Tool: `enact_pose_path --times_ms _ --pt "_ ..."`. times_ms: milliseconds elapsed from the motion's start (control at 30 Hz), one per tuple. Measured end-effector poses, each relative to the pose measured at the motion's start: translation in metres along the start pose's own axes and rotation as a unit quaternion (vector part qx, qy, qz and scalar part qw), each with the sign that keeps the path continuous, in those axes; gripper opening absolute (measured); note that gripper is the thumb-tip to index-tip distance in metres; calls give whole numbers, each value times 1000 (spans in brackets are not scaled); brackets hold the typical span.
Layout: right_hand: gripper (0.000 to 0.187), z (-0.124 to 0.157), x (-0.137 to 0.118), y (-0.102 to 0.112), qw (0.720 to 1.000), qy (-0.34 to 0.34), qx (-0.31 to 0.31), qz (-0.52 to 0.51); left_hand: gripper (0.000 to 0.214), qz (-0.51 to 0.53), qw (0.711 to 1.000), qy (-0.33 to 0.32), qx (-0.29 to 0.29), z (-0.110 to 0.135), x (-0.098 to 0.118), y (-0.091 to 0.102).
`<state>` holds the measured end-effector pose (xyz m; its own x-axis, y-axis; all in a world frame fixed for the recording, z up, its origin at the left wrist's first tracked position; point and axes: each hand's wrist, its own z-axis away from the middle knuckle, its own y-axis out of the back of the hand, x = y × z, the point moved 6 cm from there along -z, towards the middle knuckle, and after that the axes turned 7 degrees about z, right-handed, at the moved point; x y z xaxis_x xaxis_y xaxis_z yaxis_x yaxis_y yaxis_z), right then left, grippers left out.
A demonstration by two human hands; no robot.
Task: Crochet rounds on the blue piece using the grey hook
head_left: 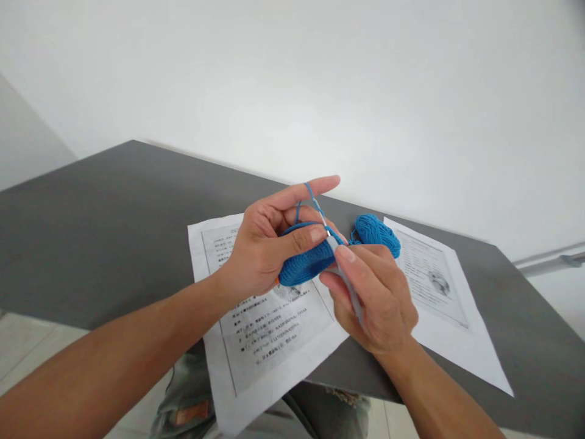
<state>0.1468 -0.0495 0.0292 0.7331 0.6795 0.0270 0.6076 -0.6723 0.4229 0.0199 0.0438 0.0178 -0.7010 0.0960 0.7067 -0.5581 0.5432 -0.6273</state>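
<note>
Both printed sheets (274, 347) (439, 305) illegible

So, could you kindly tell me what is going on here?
A person is crocheting. The left hand holds a blue crocheted piece, with a yarn strand over its raised index finger. The right hand grips a hook at the edge of the work. A blue skein and two printed sheets lie on the grey table.

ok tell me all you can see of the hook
The hook has a pale grey handle and a thin, shiny shaft that looks metal. It slants up and leftward in the right hand, at the edge of the blue crochet piece. Blue yarn touches it near the tip, itself too small to make out.
</note>
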Motion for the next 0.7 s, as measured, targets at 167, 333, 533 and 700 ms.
enact_pose_path --times_ms 167,333,533,700 --pt "73 -6 7 6 1000 -11 0 -17 48 5 1000 -6 6 0 6 0" --pt "57 -8 13 9 998 -21 -14 -64 52 -10 999 -6 43 -2 9 5" --pt "59 -6 24 11 993 -40 -38 -100 53 -31 996 0 83 -3 11 9" --pt "58 -6 29 12 990 -30 -47 -127 51 -48 994 22 98 -3 12 11"
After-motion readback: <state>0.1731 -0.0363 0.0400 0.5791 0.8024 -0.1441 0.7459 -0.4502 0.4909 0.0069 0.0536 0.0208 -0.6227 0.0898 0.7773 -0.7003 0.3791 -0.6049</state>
